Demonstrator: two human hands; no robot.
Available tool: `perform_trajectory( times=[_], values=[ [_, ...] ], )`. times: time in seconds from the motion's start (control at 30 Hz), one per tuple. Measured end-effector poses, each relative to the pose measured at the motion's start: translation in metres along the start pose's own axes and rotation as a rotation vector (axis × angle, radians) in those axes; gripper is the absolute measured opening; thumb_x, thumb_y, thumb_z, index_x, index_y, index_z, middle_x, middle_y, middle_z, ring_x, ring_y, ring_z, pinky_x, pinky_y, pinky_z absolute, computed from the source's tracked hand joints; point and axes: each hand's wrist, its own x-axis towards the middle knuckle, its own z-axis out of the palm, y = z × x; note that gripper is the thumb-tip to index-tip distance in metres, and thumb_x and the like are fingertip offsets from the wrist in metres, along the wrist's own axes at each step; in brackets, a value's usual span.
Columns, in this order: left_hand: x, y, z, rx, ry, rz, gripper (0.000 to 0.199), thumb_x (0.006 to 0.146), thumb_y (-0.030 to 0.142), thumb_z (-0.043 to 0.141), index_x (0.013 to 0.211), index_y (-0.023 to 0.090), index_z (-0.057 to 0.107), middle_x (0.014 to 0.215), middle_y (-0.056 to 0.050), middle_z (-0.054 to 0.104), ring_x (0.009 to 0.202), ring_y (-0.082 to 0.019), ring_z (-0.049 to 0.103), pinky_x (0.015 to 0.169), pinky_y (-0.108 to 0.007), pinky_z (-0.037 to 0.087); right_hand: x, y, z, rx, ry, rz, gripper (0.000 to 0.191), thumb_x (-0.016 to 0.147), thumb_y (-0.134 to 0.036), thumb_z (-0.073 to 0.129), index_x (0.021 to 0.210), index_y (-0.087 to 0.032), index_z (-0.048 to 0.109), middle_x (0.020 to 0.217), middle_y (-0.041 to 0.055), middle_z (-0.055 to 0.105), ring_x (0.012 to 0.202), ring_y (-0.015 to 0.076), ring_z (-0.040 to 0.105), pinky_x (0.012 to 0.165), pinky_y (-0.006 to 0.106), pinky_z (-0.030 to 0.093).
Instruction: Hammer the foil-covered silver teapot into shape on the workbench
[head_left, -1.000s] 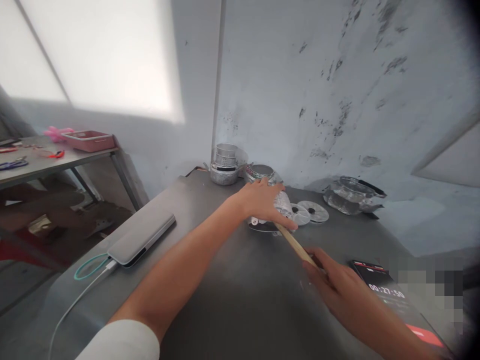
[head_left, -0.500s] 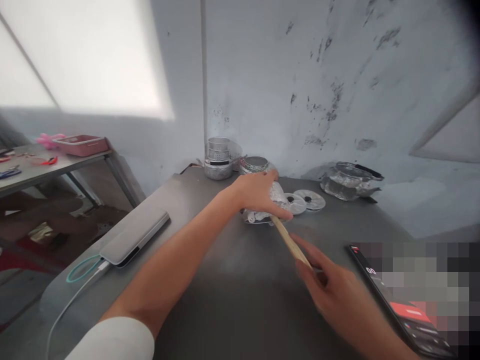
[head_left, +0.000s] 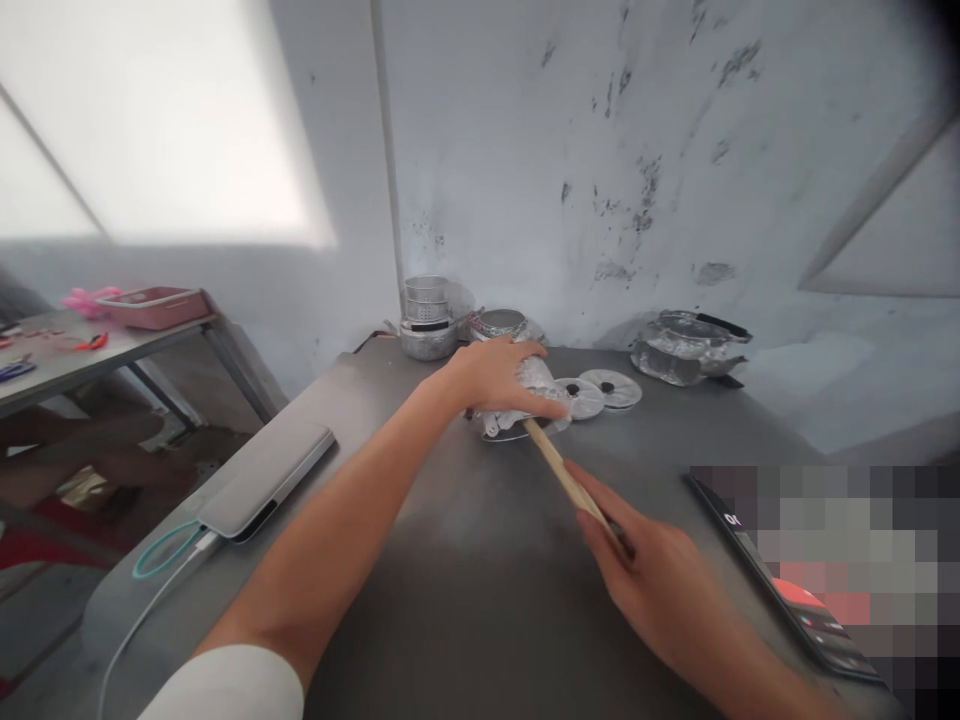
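My left hand [head_left: 491, 378] reaches across the table, thumb and fingers spread over a dented silvery metal pot [head_left: 534, 376] and holding it down. The pot seems tipped with its dark mouth toward me; my hand hides much of it. In my right hand [head_left: 652, 560] is a wooden stick [head_left: 556, 462], gripped at its near end. Its far end is at the mouth of the pot, under my left thumb, and the tip is hidden. Just right of the pot lie two round silvery lids with black knobs, a nearer one [head_left: 589, 402] and a farther one [head_left: 622, 390].
Along the wall stand stacked metal pots [head_left: 427, 325], another round pot [head_left: 501, 322] and a dented kettle-like pot [head_left: 686, 350]. A grey power bank [head_left: 270, 480] with a white cable lies left, a phone [head_left: 810, 630] right. A pink basket [head_left: 157, 308] sits on a side table.
The view has shifted a little, moving everything slightly left. The stick's far end has moved a bit deeper toward the pot's mouth. My left hand stays on the pot.
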Motion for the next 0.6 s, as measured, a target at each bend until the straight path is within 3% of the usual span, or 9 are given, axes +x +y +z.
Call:
perform_trajectory(
  times=[0.1, 0.27, 0.47, 0.6],
  values=[
    [0.0001, -0.0009, 0.0002, -0.009, 0.005, -0.003, 0.101, 0.064, 0.091, 0.053, 0.147, 0.035, 0.041, 0.143, -0.007, 0.05, 0.122, -0.039, 0.052, 0.098, -0.047, 0.042, -0.0011, -0.0011, 0.0003, -0.013, 0.02, -0.002, 0.05, 0.099, -0.036, 0.04, 0.147, -0.02, 0.048, 0.074, 0.0047, 0.076, 0.066, 0.0209, 0.073, 0.061, 0.026, 0.052],
    [-0.0002, 0.0006, 0.0008, 0.007, -0.004, -0.029, 0.102, 0.063, 0.092, 0.051, 0.147, 0.035, 0.039, 0.143, -0.008, 0.049, 0.123, -0.041, 0.05, 0.099, -0.05, 0.039, 0.0003, -0.0016, 0.0, -0.027, -0.077, -0.013, 0.048, 0.1, -0.03, 0.038, 0.147, -0.026, 0.048, 0.084, 0.0029, 0.078, 0.066, 0.0191, 0.073, 0.064, 0.026, 0.052],
    [0.0005, 0.0016, 0.001, 0.01, 0.009, -0.003, 0.101, 0.065, 0.091, 0.053, 0.146, 0.033, 0.04, 0.143, -0.008, 0.05, 0.121, -0.041, 0.052, 0.098, -0.05, 0.041, -0.0018, -0.0014, 0.0005, -0.054, 0.012, -0.01, 0.051, 0.101, -0.037, 0.038, 0.147, -0.019, 0.047, 0.058, -0.0001, 0.067, 0.055, 0.0186, 0.068, 0.059, 0.025, 0.051],
    [0.0005, 0.001, 0.0007, 0.023, 0.016, -0.003, 0.1, 0.065, 0.091, 0.053, 0.145, 0.034, 0.041, 0.143, -0.009, 0.049, 0.119, -0.039, 0.053, 0.096, -0.051, 0.043, -0.0009, 0.0031, 0.0067, -0.045, -0.016, -0.039, 0.049, 0.1, -0.033, 0.039, 0.147, -0.022, 0.047, 0.08, 0.0028, 0.077, 0.063, 0.0178, 0.072, 0.059, 0.024, 0.051]
  ],
)
